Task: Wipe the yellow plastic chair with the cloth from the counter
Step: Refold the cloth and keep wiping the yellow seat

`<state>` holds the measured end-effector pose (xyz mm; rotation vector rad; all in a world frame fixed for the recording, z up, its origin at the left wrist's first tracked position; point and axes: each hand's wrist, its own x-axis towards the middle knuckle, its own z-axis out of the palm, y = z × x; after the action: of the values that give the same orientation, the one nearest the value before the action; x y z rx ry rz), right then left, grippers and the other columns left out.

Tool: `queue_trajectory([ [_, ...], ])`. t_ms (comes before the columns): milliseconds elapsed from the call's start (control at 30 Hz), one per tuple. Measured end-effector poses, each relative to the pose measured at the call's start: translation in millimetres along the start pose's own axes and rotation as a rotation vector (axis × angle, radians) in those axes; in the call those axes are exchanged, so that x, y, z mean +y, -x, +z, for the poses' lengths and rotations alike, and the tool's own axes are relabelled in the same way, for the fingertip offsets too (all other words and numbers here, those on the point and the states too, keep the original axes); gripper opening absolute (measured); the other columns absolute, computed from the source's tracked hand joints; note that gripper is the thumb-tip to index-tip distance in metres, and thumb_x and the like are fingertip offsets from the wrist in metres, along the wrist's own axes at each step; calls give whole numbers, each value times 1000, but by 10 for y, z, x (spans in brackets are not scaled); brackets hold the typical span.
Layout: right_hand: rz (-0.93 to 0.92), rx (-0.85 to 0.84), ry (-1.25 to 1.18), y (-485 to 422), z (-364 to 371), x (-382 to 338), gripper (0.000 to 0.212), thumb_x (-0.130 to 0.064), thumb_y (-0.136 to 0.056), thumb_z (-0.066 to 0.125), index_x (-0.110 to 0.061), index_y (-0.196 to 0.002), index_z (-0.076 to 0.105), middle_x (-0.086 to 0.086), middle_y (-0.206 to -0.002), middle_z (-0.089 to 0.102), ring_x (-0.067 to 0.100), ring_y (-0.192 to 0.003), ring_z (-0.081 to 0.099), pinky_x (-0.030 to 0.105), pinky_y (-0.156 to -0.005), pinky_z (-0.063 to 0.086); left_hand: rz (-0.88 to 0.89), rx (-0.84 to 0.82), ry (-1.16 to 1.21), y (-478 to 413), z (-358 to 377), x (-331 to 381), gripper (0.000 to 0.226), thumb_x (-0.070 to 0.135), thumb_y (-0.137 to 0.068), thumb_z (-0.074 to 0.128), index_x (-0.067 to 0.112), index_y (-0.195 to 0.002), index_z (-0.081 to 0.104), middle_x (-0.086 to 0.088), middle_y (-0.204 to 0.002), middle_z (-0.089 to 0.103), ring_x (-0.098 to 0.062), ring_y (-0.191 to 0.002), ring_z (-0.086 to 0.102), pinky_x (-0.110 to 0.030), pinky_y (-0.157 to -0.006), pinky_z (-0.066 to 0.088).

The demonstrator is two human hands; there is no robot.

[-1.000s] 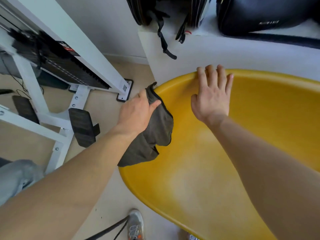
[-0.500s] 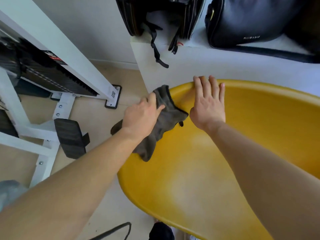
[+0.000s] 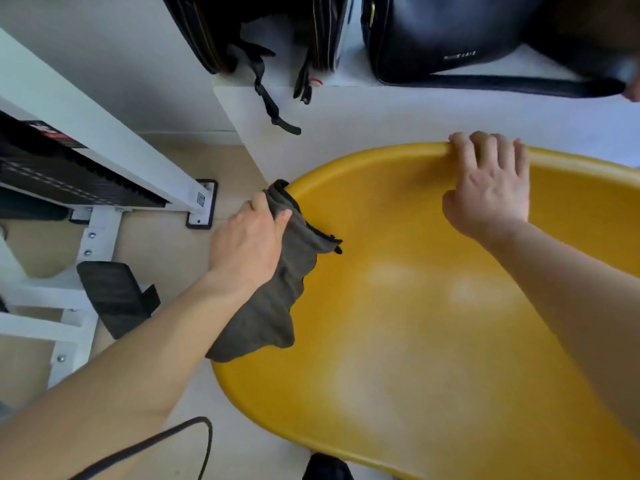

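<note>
Nearest, the yellow plastic chair (image 3: 415,341) fills the five o'clock field; its smooth, stiff shell is probably slick and light enough to shift unless braced at the rim. At its nine o'clock edge the left hand (image 3: 246,247) curls its fingers (image 3: 260,206) round the bunched cloth (image 3: 277,299), which looks soft and limp and is best gripped as a wad. Farther, at twelve o'clock, the right hand (image 3: 491,195) hooks close-set fingers over the rim.

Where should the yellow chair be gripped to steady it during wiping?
Likely the far rim of the yellow chair, reached from inside the shell: it is a thin rolled lip, so fingers hook over it, as the right hand does now. That spot is apart from the cloth the left hand holds on the left edge.
</note>
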<state>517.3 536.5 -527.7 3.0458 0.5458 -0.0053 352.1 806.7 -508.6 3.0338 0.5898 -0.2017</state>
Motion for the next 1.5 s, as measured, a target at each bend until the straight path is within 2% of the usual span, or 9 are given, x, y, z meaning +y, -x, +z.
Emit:
queue_trajectory([
  [267,16,82,-105,-17,80,-149,64,-10,-72,51,-8,-135,41,17,-130,47,42,-127,40,61,-117,18,180,64,-47,-622,-67,690,45,47,-105,30,8,-117,49,-15,-107,65,-36,-94,64,-39,-65,39],
  [500,1,46,-216,-16,-33,225,72,-20,-81,50,-8,-151,35,14,-145,49,35,-137,41,47,-121,21,519,39,-53,-1135,-88,1773,48,55,-103,25,18,-119,52,-5,-109,69,-35,-93,67,-38,-61,36],
  [633,34,-12,-97,112,-90,676,75,-15,-78,56,-16,-149,32,12,-149,43,35,-139,34,51,-121,20,383,76,-129,-927,-51,1094,57,55,-101,20,13,-123,51,-10,-104,69,-37,-85,68,-41,-59,46],
  [767,46,-59,-163,44,-90,624,76,-11,-74,55,-15,-147,36,10,-146,43,34,-139,32,54,-122,13,190,-11,-105,-750,-105,770,60,51,-101,19,6,-127,50,-20,-111,67,-43,-94,65,-46,-69,45],
  [867,82,-94,-229,1,-117,593,74,-12,-73,54,-16,-145,38,9,-144,45,35,-138,33,54,-122,10,185,5,-31,-841,-166,1109,52,48,-105,24,10,-133,47,-17,-121,64,-41,-107,61,-48,-79,46],
  [1100,61,-83,-310,70,-155,1002,76,-11,-83,48,-10,-156,25,8,-159,35,28,-149,26,49,-125,5,560,-7,24,-1100,-113,2734,47,51,-104,28,18,-126,52,-6,-124,65,-34,-112,60,-45,-84,46],
  [1200,274,-40,-211,349,-110,1753,77,-7,-79,50,-11,-153,32,12,-154,41,33,-144,33,55,-123,10,482,9,-22,-1053,-90,2400,50,50,-104,26,20,-137,48,-7,-132,61,-34,-117,57,-44,-89,44],
  [1333,242,-62,-169,568,-40,2195,75,-6,-75,53,-12,-148,37,15,-146,46,37,-137,37,52,-119,21,208,39,-83,-981,-122,1917,49,47,-105,28,12,-125,56,-17,-121,65,-41,-106,61,-47,-84,45],
  [1500,288,-1,-223,480,57,2060,67,-12,-74,48,-7,-141,43,16,-138,49,40,-133,38,57,-119,13,287,69,7,-949,-104,2767,49,44,-105,27,14,-130,56,-12,-125,65,-35,-114,58,-45,-96,41],
])
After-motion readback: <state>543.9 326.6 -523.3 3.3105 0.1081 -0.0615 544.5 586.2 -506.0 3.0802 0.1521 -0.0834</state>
